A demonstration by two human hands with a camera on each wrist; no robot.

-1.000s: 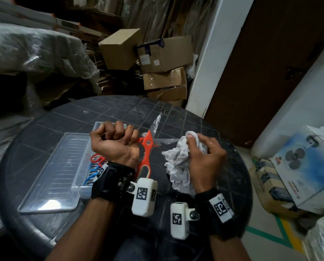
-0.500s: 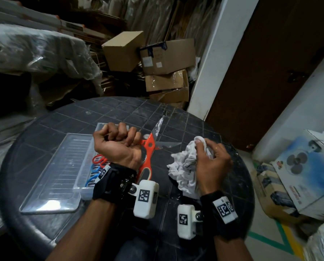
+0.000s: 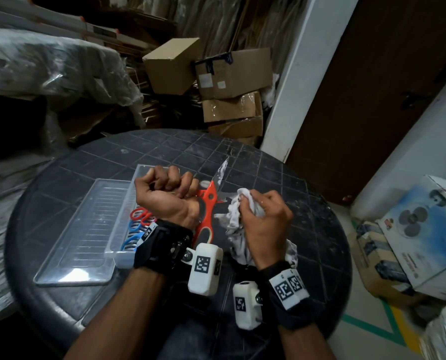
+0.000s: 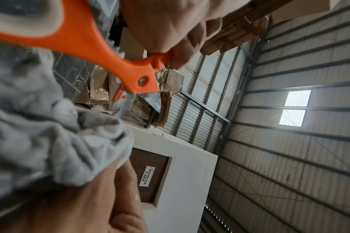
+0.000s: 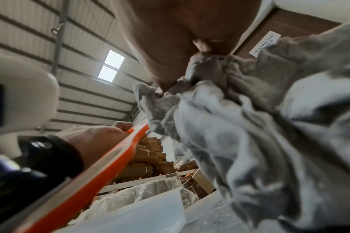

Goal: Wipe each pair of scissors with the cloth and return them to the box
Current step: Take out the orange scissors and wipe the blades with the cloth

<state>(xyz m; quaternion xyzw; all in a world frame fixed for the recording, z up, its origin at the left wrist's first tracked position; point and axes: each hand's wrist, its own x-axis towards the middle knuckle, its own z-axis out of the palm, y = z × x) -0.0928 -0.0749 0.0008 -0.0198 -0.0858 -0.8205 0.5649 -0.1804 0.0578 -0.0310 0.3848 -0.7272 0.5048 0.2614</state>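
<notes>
While left hand [image 3: 168, 197] fists orange scissors [image 3: 208, 201], blades pointing toward upper frame; right hand [image 3: 264, 224] bunching cloth [image 3: 236, 216] sits just right of blades, nearer.

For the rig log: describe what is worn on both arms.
Both forearms are bare, no sleeves. Each wrist carries a black strap: left wrist strap, right wrist strap. Each holds a white rounded camera housing printed with black-and-white square markers; white marker tags also sit on the straps.
</notes>
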